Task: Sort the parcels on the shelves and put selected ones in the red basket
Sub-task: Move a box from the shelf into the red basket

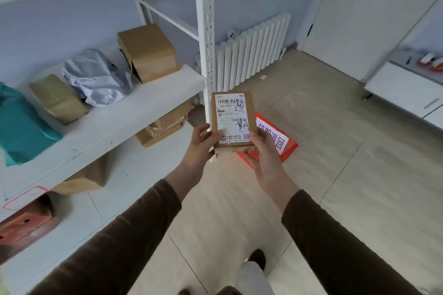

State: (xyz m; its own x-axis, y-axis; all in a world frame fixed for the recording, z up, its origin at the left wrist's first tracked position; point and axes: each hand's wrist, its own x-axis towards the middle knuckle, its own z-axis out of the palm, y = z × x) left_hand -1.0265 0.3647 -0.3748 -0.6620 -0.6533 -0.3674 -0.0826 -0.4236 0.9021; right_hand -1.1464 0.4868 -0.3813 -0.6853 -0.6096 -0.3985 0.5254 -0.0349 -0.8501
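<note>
— Where's the parcel?

— The small brown parcel (233, 119) is held up between both hands, label facing the camera, above the red basket (286, 143) on the floor.

— And the grip?

— The left hand (203, 143) curls round its lower left edge; the right hand (265, 158) holds its lower right corner, just right of the shelf (119, 112).

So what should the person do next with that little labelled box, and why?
Probably lower the small parcel into the red basket on the floor just beyond it. Both the left hand and right hand already grip it, label up, marked with handwritten characters.
</note>
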